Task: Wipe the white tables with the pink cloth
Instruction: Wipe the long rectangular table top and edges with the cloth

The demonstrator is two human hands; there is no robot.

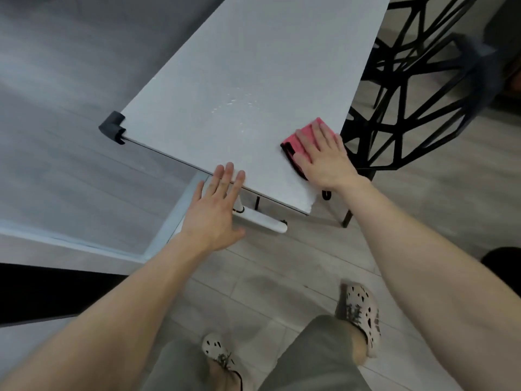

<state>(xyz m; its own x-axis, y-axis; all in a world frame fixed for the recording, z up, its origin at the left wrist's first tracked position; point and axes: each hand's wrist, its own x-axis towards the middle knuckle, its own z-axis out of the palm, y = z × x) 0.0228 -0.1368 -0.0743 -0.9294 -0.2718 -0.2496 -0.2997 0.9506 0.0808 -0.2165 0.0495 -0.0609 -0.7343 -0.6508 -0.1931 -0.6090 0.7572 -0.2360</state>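
Note:
A long white table runs away from me, its short near edge in front of my hands. The folded pink cloth lies flat near the table's near right corner. My right hand presses down on the cloth with straight, spread fingers and covers most of it. My left hand is flat and spread at the near edge, its fingertips over the tabletop rim, holding nothing. Small water droplets speckle the surface beyond the cloth.
A dark rubber guard caps the table's near left corner. A black wire-frame chair stands close along the table's right side. A white table foot shows below the near edge. Pale plank floor and my two shoes are below.

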